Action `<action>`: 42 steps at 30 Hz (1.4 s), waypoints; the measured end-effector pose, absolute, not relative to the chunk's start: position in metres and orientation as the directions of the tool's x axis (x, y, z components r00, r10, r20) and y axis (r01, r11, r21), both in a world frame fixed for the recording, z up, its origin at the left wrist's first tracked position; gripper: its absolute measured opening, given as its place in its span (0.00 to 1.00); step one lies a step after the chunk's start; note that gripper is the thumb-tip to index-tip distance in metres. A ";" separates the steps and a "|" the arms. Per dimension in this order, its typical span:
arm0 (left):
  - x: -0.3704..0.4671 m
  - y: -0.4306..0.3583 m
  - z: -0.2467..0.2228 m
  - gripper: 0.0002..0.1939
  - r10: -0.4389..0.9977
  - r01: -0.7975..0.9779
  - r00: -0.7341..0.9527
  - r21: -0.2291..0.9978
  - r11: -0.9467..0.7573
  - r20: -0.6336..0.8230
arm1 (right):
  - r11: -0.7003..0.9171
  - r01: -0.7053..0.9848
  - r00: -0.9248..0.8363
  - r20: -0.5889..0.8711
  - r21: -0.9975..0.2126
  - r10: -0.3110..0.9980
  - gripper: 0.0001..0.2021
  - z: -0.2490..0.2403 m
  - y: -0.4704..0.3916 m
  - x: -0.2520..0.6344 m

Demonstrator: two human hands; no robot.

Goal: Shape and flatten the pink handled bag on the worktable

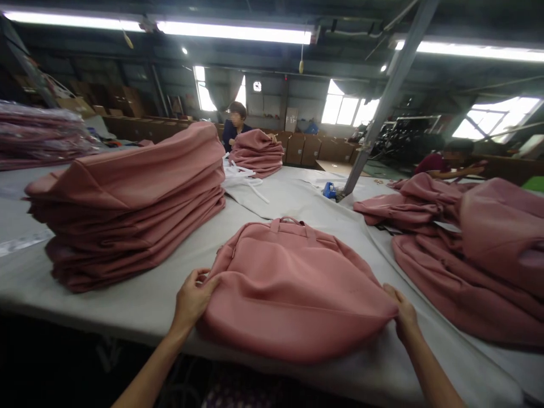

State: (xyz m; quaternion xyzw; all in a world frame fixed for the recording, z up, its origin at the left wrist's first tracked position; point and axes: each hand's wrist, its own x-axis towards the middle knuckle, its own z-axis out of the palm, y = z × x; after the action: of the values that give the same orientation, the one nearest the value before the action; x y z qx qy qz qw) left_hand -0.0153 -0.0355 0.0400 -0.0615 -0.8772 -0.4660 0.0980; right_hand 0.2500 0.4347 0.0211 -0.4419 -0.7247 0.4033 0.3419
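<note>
Both hands apparently gripping pink bag

Pink bag: matt, smooth woven-looking cloth, softly creased, with cloth handles. Stack of folded pink bags: same matt cloth. Loose heap of pink bags: same cloth, rumpled. Counter: covered in pale grey, matt, felt-like cloth. Bundles at far left: wrapped in glossy clear plastic. Slanted post: dull grey metal.

Centre: bag on surface
Left: folded stack
Right: loose heap
Behind: small stack, person beyond
</note>
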 end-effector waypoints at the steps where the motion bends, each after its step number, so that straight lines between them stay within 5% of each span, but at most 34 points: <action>1: -0.014 -0.038 0.044 0.32 0.076 0.301 -0.946 0.760 0.577 0.316 | 0.276 0.376 -0.357 0.137 -0.884 0.924 0.33 0.025 0.430 0.261; 4: -0.004 -0.047 0.058 0.33 0.508 0.700 -0.714 0.462 0.545 0.482 | 0.481 0.360 -0.409 0.329 -0.799 0.851 0.37 0.048 0.399 0.291; 7: 0.004 -0.046 0.076 0.49 0.868 0.896 -0.434 0.209 0.391 0.239 | 0.929 0.154 -0.712 0.614 -0.337 0.341 0.37 0.073 0.352 0.300; 9: 0.006 -0.037 0.088 0.58 0.918 0.913 -0.396 0.114 0.391 0.026 | 0.999 -0.026 -0.857 0.516 -0.025 -0.010 0.46 0.082 0.327 0.290; 11: 0.004 -0.026 0.096 0.62 0.896 0.900 -0.424 0.047 0.433 -0.132 | 0.991 -0.091 -0.918 0.378 0.096 -0.121 0.55 0.085 0.315 0.272; 14: -0.001 -0.013 0.100 0.65 0.875 0.897 -0.434 -0.015 0.441 -0.216 | 0.997 -0.044 -0.965 0.255 0.067 -0.060 0.59 0.086 0.313 0.247; 18: -0.012 -0.006 0.095 0.69 0.872 0.904 -0.424 -0.049 0.426 -0.245 | 1.000 0.006 -0.987 0.160 0.017 0.003 0.51 0.091 0.316 0.232; 23: -0.019 -0.010 0.093 0.70 0.867 0.875 -0.484 -0.071 0.479 -0.120 | 0.999 0.042 -0.963 0.267 0.004 0.039 0.26 0.090 0.308 0.239; 28: -0.005 -0.024 0.092 0.58 0.866 0.866 -0.487 -0.067 0.496 0.117 | 0.995 0.089 -0.924 0.378 0.045 0.066 0.06 0.080 0.302 0.249; 38: -0.034 -0.038 0.173 0.21 0.832 0.844 -0.368 -0.227 0.487 0.415 | 0.989 0.118 -0.816 0.576 0.094 0.043 0.11 0.155 0.319 0.240; 42: -0.052 -0.042 0.177 0.21 0.829 0.874 -0.347 -0.169 0.456 0.439 | 0.980 0.179 -0.832 0.545 0.091 0.102 0.10 0.166 0.320 0.240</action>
State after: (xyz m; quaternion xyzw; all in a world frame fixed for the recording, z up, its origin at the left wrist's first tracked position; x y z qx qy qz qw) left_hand -0.0521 -0.0416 0.1768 -0.5196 -0.8194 -0.0476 0.2374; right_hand 0.2402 0.3197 0.1660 -0.0735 -0.9547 -0.0691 0.2799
